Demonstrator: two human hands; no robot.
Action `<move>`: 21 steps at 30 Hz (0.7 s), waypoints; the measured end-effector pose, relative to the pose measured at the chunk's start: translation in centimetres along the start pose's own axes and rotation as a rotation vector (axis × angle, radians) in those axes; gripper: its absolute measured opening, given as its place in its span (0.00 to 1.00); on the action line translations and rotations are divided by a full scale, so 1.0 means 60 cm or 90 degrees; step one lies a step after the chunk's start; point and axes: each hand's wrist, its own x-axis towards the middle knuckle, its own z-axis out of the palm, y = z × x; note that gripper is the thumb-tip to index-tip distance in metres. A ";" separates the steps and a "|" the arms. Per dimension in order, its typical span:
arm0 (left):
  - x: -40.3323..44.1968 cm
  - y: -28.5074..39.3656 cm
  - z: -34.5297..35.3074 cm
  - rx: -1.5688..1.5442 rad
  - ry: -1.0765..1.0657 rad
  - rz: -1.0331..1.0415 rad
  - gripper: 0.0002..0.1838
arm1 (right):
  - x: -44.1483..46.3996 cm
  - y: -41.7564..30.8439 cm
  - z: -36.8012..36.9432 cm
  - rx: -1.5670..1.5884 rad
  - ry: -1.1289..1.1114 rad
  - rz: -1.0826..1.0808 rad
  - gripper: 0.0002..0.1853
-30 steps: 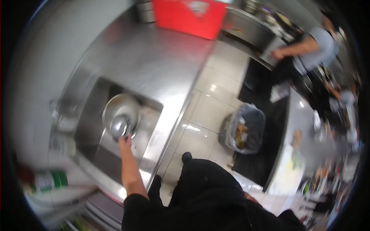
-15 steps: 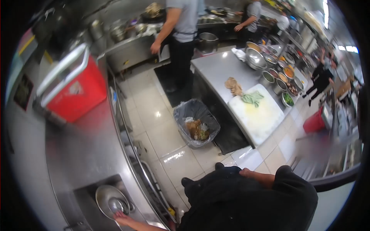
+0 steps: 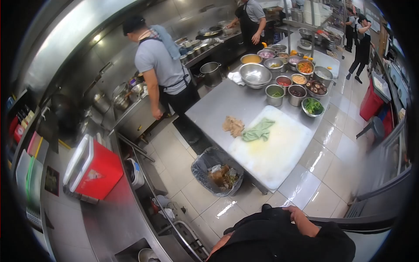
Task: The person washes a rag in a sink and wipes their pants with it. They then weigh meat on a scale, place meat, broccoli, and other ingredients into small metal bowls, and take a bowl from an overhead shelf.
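My right hand [image 3: 295, 214] is near the front of my black clothing, fingers loosely apart, with nothing visible in it. Only a bit of my left forearm shows at the bottom edge; my left hand is out of the frame. At the bottom left, a metal bowl [image 3: 147, 255] is partly visible in the sink [image 3: 126, 253]. Ahead stands a steel table [image 3: 209, 111] with a white cutting board [image 3: 279, 153], a green cloth [image 3: 259, 130] and a tan crumpled cloth or food piece [image 3: 233, 125] beside it.
A lined bin [image 3: 198, 168] with scraps stands by the table. Several food bowls and a large steel bowl [image 3: 255, 75] fill its far part. A red cooler [image 3: 102, 174] sits on the left counter. A co-worker [image 3: 163, 70] stands at the stoves; other people are farther back.
The view has swung away from the sink toward the table. My left hand, earlier at the metal bowls in the sink, has left the frame. The nearest co-worker now shows more fully.
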 end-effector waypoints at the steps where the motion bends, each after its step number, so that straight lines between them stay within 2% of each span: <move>1: 0.026 0.065 -0.024 0.035 -0.072 -0.068 0.25 | 0.002 -0.011 -0.029 0.007 -0.002 0.004 0.16; 3: 0.059 0.143 -0.041 0.076 -0.141 -0.115 0.26 | -0.004 -0.023 -0.107 0.226 -0.222 -0.045 0.15; 5: 0.099 0.214 -0.048 0.128 -0.213 -0.128 0.26 | -0.077 -0.037 -0.129 0.306 -0.281 -0.132 0.15; 7: 0.142 0.279 -0.041 0.206 -0.246 -0.190 0.29 | -0.140 -0.045 -0.143 0.440 -0.282 -0.243 0.13; 10: 0.194 0.384 -0.013 0.368 -0.318 -0.179 0.30 | -0.210 -0.078 -0.174 0.474 -0.279 -0.368 0.12; 11: 0.200 0.411 -0.004 0.376 -0.336 -0.180 0.30 | -0.227 -0.091 -0.185 0.460 -0.277 -0.399 0.12; 13: 0.210 0.451 0.012 0.310 -0.307 -0.094 0.29 | -0.269 -0.125 -0.204 0.414 -0.297 -0.595 0.14; 15: 0.224 0.472 0.025 0.302 -0.310 -0.065 0.29 | -0.349 -0.172 -0.209 0.427 -0.241 -0.674 0.16; 17: 0.243 0.498 0.039 0.292 -0.297 -0.011 0.28 | -0.451 -0.220 -0.200 0.259 0.125 -0.700 0.20; 19: 0.270 0.526 0.049 0.267 -0.308 0.017 0.27 | -0.527 -0.274 -0.198 0.209 0.193 -0.944 0.25; 21: 0.298 0.553 0.059 0.225 -0.352 -0.034 0.27 | -0.637 -0.323 -0.193 0.206 0.071 -1.083 0.28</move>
